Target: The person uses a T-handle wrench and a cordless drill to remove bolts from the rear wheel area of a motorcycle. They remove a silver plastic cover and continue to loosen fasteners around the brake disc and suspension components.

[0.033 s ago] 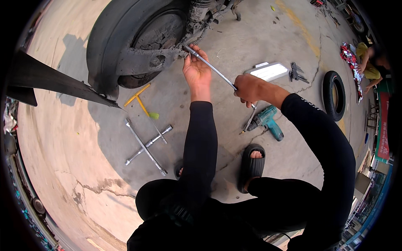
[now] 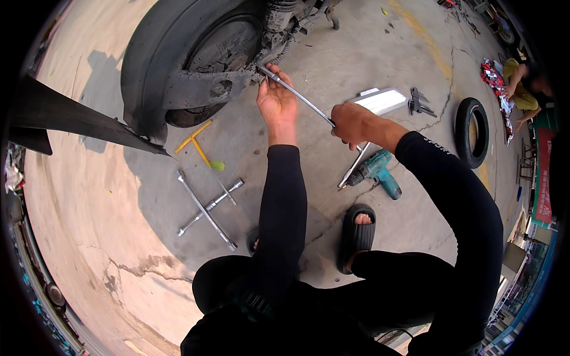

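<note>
A long chrome socket wrench slants from a bracket beside the wheel down to my right hand. My left hand, palm up, has its fingers curled about the socket end, against the dirty metal swingarm. The fastener under the socket is hidden. My right hand is closed in a fist round the wrench's near end, which its fingers mostly cover. Above and left stands the scooter wheel under a dusty black fender.
On the concrete lie a chrome cross wrench, a yellow T-handle wrench, a teal cordless drill, a white-grey panel and a loose tire. A black panel juts in from the left. Another person crouches far right.
The whole view has shifted very slightly. A small metal tip below my right hand no longer shows separately; both hands keep their places on the wrench.
</note>
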A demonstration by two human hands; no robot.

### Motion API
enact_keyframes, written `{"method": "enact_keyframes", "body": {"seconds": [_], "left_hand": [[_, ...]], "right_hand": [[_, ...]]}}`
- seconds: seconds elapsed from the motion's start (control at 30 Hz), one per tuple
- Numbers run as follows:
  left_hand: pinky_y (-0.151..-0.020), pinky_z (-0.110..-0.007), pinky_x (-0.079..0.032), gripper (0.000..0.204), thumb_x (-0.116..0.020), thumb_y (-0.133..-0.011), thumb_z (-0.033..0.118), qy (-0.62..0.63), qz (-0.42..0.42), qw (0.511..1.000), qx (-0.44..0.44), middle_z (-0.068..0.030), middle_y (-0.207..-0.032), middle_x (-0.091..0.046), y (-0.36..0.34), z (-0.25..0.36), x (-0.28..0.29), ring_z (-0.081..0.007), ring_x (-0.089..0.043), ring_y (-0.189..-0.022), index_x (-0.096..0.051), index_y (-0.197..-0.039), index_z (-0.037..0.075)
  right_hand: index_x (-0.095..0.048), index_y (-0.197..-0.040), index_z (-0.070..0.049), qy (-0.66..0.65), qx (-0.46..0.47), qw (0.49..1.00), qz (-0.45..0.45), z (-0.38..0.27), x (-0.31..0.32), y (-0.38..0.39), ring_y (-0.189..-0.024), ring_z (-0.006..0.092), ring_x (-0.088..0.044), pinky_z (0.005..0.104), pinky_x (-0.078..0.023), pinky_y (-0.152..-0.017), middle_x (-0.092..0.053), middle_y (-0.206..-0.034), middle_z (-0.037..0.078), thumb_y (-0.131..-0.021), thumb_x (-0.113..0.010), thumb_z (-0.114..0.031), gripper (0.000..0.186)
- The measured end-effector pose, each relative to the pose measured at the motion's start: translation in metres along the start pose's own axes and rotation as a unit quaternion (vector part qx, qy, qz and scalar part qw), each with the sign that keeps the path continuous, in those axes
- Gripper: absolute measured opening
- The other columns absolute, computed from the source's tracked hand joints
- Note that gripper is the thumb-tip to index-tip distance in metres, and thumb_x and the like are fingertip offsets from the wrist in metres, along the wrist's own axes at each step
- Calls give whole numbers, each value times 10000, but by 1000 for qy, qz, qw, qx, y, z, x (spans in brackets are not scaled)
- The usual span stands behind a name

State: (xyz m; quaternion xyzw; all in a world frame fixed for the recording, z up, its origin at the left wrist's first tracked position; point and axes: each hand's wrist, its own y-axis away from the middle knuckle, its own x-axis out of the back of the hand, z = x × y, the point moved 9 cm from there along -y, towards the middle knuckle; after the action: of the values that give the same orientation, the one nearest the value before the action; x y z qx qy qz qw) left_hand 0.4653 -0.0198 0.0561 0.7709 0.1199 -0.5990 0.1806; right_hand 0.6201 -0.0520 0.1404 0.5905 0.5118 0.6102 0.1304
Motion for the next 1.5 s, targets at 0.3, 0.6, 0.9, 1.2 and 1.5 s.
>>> {"method": "enact_keyframes", "body": {"seconds": [0.3, 0.6, 0.9, 1.2, 1.5], "left_hand": [[-872, -362, -568, 255, -451, -986, 126, 23, 25, 999, 23, -104, -1043, -689, -2, -8, -1, -197, -670, -975, -620, -1123, -7], [-874, -365, -564, 249, -453, -993, 143, 6, 6, 999, 36, -73, -1051, -689, -3, -7, -5, -186, -664, -988, -624, -1117, 11], [-892, -368, -560, 237, -506, -967, 144, 33, 2, 999, 39, -65, -1064, -692, -3, -1, -3, -196, -665, -1007, -625, -1131, 21], [-798, -378, -570, 328, -437, -1033, 319, -85, 95, 991, 27, -59, -884, -639, 8, -9, 24, -183, -632, -818, -588, -938, 44], [-685, -400, -529, 343, -551, -982, 339, -883, -20, 467, 37, -125, -802, -676, 71, -95, 78, -267, -653, -703, -609, -917, 7]], "right_hand": [[-651, -956, 58, -162, -102, 981, -11, 24, -14, -7, -635, 306, -689, 368, -557, -718, -704, -792, 173, -911, -609, -184, 250], [-662, -978, 66, 64, -45, 984, 159, 1, 16, 14, -671, 251, -716, 374, -576, -702, -700, -761, 169, -858, -562, -39, 188], [-678, -922, 68, 14, -26, 999, 34, -11, 8, 12, -754, 251, -716, 365, -575, -686, -712, -781, 164, -863, -610, -102, 193], [-651, -992, -7, 163, 20, 974, 153, 13, -26, 26, -818, 347, -701, 417, -556, -708, -689, -804, 198, -892, -555, -113, 175], [-619, -940, -49, -162, -110, 937, 288, 203, -150, 129, -745, 424, -627, 509, -500, -648, -653, -770, 196, -919, -581, -244, 200]]}}
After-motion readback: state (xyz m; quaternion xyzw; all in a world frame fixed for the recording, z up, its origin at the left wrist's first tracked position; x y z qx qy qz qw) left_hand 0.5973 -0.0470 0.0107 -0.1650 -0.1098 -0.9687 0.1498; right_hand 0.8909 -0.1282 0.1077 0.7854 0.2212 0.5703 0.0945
